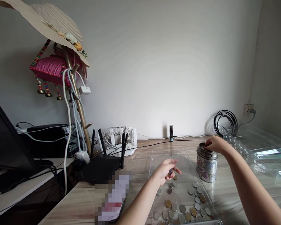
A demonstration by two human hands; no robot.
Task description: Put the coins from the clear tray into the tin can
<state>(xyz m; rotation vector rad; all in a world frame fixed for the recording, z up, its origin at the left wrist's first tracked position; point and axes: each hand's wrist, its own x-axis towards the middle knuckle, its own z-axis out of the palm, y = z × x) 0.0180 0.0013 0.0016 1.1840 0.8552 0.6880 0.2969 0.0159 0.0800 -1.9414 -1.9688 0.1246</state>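
My left hand (166, 172) hovers over a clear plastic tray (154, 162), palm turned up and fingers partly curled. A small greyish coin (170, 171) shows in its palm. Beneath and in front of it, several silver and gold coins (182, 208) lie scattered in the tray. To the tray's right stands an upright round metal tin (206, 167) with painted flowers. My right hand (214, 145) is at the tin's top, fingers bent down and pressed together at the lid. Those fingertips are hidden, so what they hold cannot be made out.
Left of the tray are a phone-like slab (114, 200), blurred out, and a black router (103, 168). A white router (124, 150) and a small dark bottle (171, 132) stand near the wall. Clear plastic cases (267, 156) and a black cable coil (225, 123) lie at right.
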